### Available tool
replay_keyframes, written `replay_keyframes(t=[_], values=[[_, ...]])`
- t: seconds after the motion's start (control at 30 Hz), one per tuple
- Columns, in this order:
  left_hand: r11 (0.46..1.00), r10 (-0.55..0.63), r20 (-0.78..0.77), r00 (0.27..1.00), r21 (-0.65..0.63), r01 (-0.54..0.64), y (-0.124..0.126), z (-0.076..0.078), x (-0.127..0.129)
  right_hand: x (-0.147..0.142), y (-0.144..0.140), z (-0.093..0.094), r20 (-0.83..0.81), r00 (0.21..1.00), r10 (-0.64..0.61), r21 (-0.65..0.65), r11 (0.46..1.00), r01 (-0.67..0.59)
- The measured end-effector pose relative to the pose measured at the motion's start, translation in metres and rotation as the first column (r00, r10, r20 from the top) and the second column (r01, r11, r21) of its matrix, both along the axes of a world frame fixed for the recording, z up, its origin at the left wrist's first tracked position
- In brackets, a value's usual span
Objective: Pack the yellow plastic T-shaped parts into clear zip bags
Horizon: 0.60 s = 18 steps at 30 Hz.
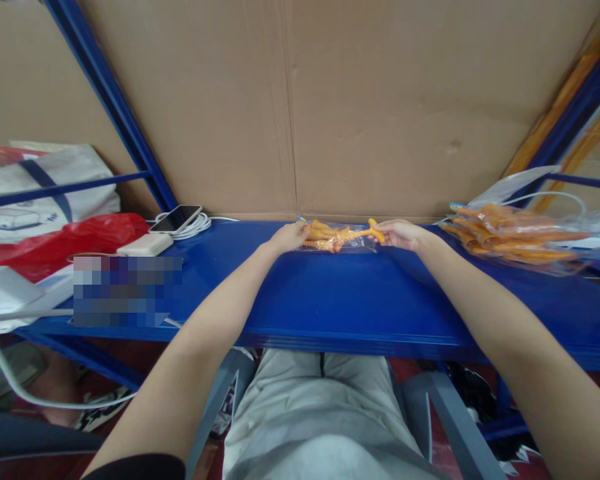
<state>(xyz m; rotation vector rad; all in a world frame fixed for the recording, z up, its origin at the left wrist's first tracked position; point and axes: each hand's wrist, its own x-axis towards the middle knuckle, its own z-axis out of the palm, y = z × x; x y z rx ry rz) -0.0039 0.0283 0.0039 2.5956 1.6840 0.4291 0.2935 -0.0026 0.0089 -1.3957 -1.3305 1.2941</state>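
- The left hand (291, 237) is closed over the left end of a clear bag of orange pieces (336, 238), fingers curled onto the plastic; how tightly it pinches cannot be told at this size.
- Its forearm runs straight out from the lower left, bare, across the front edge of the blue shelf (330, 300).
- The bag lies on the shelf at the far middle, just before the cardboard backing (380, 107), its long axis running left to right between the 2 hands.
- The right hand (403, 234) is shut on 1 orange piece (377, 230) at the bag's right end; the piece's curved tip points left, toward the bag.
- That forearm comes in from the lower right, stretched long.
- Farther right, well apart, a fuller bag of orange pieces (515, 237) rests on the shelf.
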Motion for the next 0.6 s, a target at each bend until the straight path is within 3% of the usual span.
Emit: replay_keyframes(t=[0.13, 0.43, 0.6], values=[[1.000, -0.008, 0.004, 1.000, -0.014, 0.008, -0.001, 0.001, 0.001, -0.006, 0.000, 0.002, -0.059, 0.993, -0.098, 0.022, 0.995, 0.099], [1.000, -0.017, 0.034, 0.999, 0.001, 0.017, 0.005, -0.004, -0.001, -0.012, 0.002, 0.003, -0.178, 0.970, -0.167, -0.013, 0.986, 0.168], [1.000, -0.029, 0.101, 0.995, 0.000, 0.029, 0.007, -0.006, -0.001, -0.019, 0.001, -0.001, -0.208, 0.973, -0.098, -0.048, 0.995, 0.090]])
